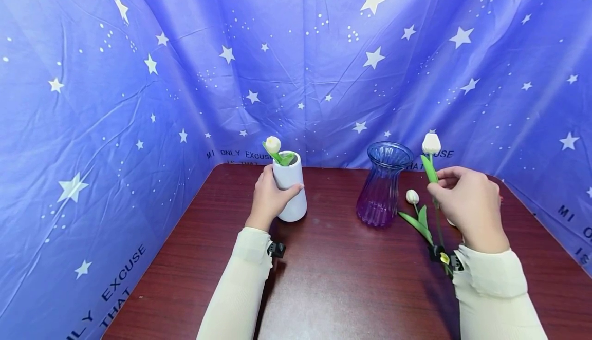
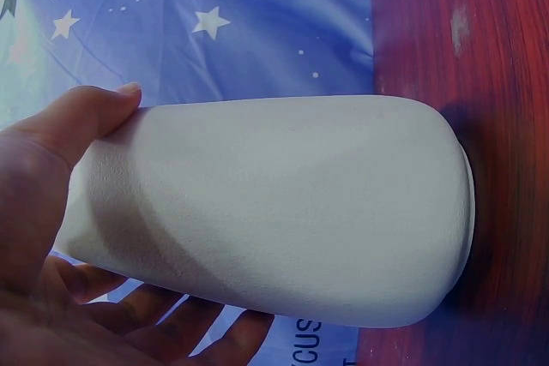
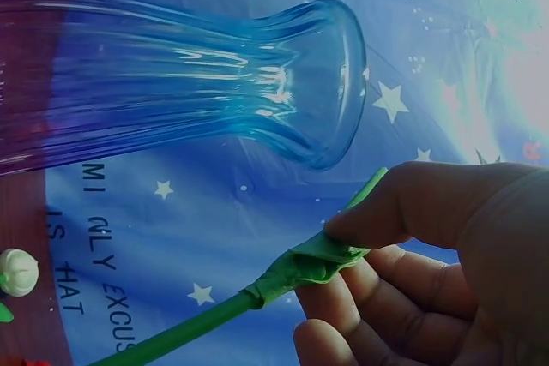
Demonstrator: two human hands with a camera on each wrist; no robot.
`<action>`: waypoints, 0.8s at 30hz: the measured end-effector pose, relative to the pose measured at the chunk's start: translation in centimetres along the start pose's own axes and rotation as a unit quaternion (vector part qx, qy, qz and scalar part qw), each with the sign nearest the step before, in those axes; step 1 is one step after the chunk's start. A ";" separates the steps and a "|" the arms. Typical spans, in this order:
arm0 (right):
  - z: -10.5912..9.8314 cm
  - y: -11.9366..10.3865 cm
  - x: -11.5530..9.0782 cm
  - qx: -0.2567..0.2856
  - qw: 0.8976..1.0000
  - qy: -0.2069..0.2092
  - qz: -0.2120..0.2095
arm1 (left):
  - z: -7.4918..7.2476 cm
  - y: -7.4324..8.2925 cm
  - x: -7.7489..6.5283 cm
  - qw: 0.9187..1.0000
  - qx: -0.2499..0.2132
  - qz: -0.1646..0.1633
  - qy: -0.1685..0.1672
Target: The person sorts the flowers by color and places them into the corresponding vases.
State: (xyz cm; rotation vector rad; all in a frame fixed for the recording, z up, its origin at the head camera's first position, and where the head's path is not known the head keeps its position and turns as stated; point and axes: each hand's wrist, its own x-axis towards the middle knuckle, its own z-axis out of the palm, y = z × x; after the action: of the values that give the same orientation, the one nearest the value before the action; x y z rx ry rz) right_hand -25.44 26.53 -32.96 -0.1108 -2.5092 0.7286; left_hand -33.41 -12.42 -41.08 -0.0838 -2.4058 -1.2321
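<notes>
My left hand grips the upper part of a white vase that stands on the table, the thumb lying across its front. A white tulip with green leaves pokes out of the vase's mouth. In the left wrist view the fingers spread along one side of the vase. Over on the right, my right hand pinches another white tulip upright by its leafy stem, between thumb and fingers. The right wrist view shows the green stem slanting down from the fingertips.
A ribbed glass vase, blue above and purple below, stands left of my right hand. Beside it, on the reddish-brown table, lies a white tulip with leaves. A yellowish bloom shows by my right wrist. Starry blue cloth surrounds the table.
</notes>
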 end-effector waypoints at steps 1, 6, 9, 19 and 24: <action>-0.1 -0.1 0.0 0.002 1.000 0.001 -0.001 | 0.0 0.0 0.0 1.000 0.000 0.000 0.000; -0.3 -0.3 -0.1 0.006 1.000 0.006 -0.007 | 0.0 0.0 0.0 1.000 0.002 -0.002 0.001; -0.3 -0.4 -0.2 0.005 1.000 0.008 -0.009 | 0.0 0.0 0.0 1.000 0.003 -0.004 -0.001; 0.0 -1.3 -0.3 0.007 0.999 0.010 -0.040 | -0.1 0.2 0.0 1.000 0.003 -0.002 0.000; 0.2 -1.6 -0.5 0.005 0.999 0.003 -0.037 | 0.0 0.2 -0.1 1.000 0.003 -0.002 0.001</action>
State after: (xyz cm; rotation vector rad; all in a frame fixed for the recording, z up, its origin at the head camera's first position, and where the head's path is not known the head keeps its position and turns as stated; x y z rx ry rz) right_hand -24.98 24.97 -32.48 -0.0151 -2.4900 0.7107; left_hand -33.30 -12.35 -40.95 -0.0759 -2.4099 -1.2265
